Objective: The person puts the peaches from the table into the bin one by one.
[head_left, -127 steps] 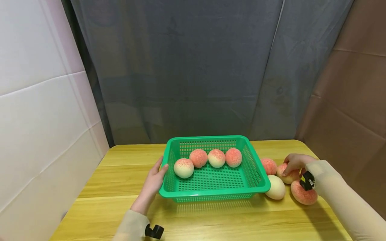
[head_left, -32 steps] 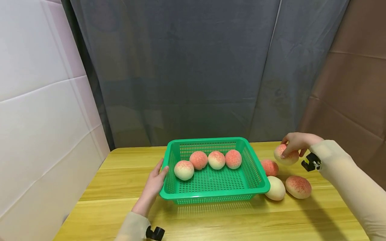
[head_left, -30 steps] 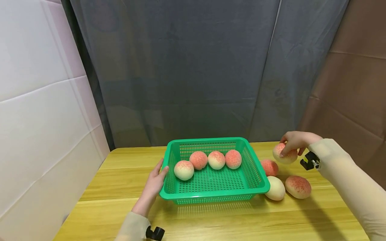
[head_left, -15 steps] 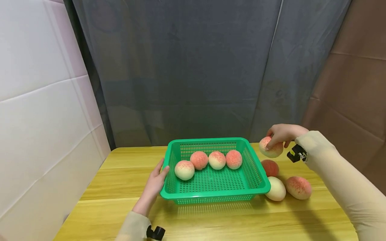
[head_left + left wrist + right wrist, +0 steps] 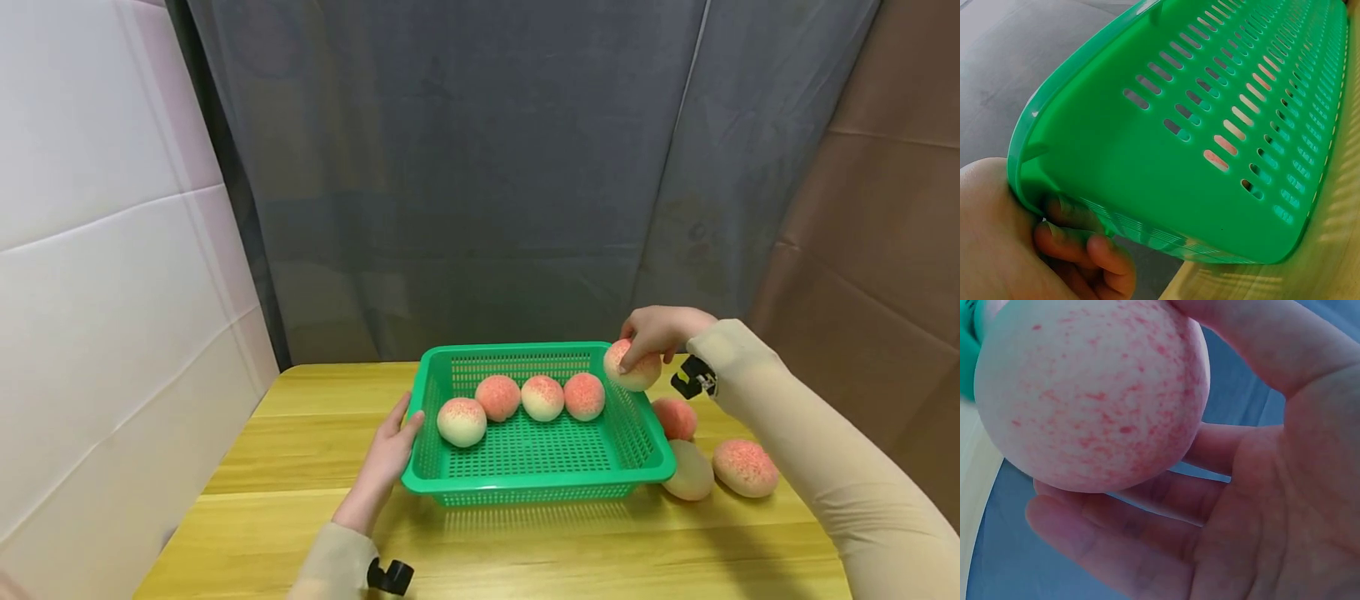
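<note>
A green plastic basket (image 5: pixel 536 483) with slotted walls sits on the table. My left hand (image 5: pixel 386 458) grips its left rim, and the left wrist view shows that hand's fingers (image 5: pixel 1066 240) curled under the edge. My right hand (image 5: pixel 663 327) holds a pale peach (image 5: pixel 641 380) with red speckles over the basket's back right corner. In the right wrist view the thumb and fingers are round this peach (image 5: pixel 1091 394). Several peaches lie inside the basket, among them a pale-bottomed one (image 5: pixel 461 422) at the left and a redder one (image 5: pixel 583 396) at the right.
Right of the basket, a red peach (image 5: pixel 677 418) and a cream peach (image 5: pixel 688 472) lie close by its wall. A speckled pink peach (image 5: pixel 746 468) lies farther right on the wooden table (image 5: pixel 300 450). A grey curtain (image 5: pixel 450 183) hangs behind the table.
My right hand has lifted the pale speckled peach from the group on the right and carried it left, to above the basket's corner. My left hand stays on the rim.
</note>
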The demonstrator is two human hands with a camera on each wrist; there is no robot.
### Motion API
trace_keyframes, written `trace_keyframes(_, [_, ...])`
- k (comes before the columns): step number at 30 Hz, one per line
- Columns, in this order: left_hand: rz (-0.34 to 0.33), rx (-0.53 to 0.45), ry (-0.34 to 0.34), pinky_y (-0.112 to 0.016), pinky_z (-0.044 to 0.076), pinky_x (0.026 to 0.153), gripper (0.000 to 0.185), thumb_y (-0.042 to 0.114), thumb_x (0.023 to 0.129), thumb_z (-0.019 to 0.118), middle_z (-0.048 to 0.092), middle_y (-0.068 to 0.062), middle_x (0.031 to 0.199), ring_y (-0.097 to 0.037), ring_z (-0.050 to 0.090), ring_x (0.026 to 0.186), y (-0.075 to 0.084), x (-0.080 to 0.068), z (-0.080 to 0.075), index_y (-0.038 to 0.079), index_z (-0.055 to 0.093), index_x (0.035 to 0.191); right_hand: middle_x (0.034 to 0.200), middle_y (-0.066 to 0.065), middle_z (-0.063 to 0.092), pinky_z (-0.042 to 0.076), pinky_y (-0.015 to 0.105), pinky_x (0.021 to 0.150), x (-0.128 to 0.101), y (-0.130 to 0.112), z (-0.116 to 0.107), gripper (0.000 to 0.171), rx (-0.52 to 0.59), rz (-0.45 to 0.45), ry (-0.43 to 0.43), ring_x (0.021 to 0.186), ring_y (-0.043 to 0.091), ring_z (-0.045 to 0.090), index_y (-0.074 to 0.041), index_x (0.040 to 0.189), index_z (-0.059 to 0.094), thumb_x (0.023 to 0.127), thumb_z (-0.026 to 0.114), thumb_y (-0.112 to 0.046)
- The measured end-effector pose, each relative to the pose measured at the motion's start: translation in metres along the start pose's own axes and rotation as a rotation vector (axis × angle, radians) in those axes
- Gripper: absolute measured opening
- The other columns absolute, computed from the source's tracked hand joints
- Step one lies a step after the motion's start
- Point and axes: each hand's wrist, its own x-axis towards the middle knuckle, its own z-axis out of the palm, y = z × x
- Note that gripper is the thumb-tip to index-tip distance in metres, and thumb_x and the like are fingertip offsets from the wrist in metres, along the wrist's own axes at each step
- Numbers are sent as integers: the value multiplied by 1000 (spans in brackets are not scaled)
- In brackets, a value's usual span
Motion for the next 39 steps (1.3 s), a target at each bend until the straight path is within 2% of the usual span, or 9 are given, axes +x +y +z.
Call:
trace_keyframes(4, [2,-3,7,-56,15,113,61,27,105,44,17,-19,159,-37,11,145,1,0,1,2,18,154,111,11,63,55,40,67,10,-9,3,61,-3,-3,-11,83,19,61,4,126,57,82,76,-33])
trace_keyframes(11, [15,-2,14,-56,16,113,60,24,105,44,18,-20,158,-38,12,144,4,-1,2,1,19,154,135,20,49,56,41,72,29,-28,18,72,-27,5,-27,107,26,58,4,135,49,81,76,-34])
trace_keyframes(13, [15,-5,15,-55,16,113,60,24,105,44,19,-20,158,-38,12,144,5,-2,3,1,19,154,137,20,48,56,40,71,34,-33,23,73,-40,-6,-35,110,26,57,4,136,49,80,76,-34])
trace_keyframes(19, [18,-11,22,-55,15,114,59,24,105,45,19,-20,158,-38,12,144,5,-4,6,1,20,154,130,15,55,56,38,68,47,-45,37,67,-59,-41,-62,99,20,61,1,131,55,79,78,-33])
trace_keyframes(25, [20,-11,25,-55,15,114,59,23,104,45,20,-20,157,-38,13,144,5,-2,11,2,21,154,127,11,56,57,37,64,56,-56,50,60,-67,-62,-87,91,16,62,-3,126,60,77,79,-33])
trace_keyframes(30, [32,-15,22,-55,16,114,58,21,104,45,19,-20,157,-38,13,144,6,-1,15,0,21,153,112,7,62,57,39,58,59,-65,59,66,-89,-57,-105,71,26,68,-5,131,56,77,80,-34])
trace_keyframes(32, [32,-19,21,-55,15,114,58,21,104,45,19,-20,157,-38,12,144,7,-1,16,-1,21,153,108,6,63,57,40,58,59,-69,63,66,-88,-58,-114,68,31,69,-6,132,56,78,80,-34])
trace_keyframes(35, [32,-18,21,-55,15,114,58,20,104,45,19,-21,157,-38,12,144,7,-1,17,-1,21,153,112,5,61,57,42,59,60,-75,68,62,-90,-82,-127,70,33,70,-8,130,58,78,81,-32])
trace_keyframes(39, [35,-9,21,-55,15,113,58,20,104,45,19,-21,157,-39,12,144,7,-2,17,-1,21,153,119,5,58,57,44,63,61,-83,75,58,-93,-127,-136,73,24,66,-13,130,60,78,82,-28])
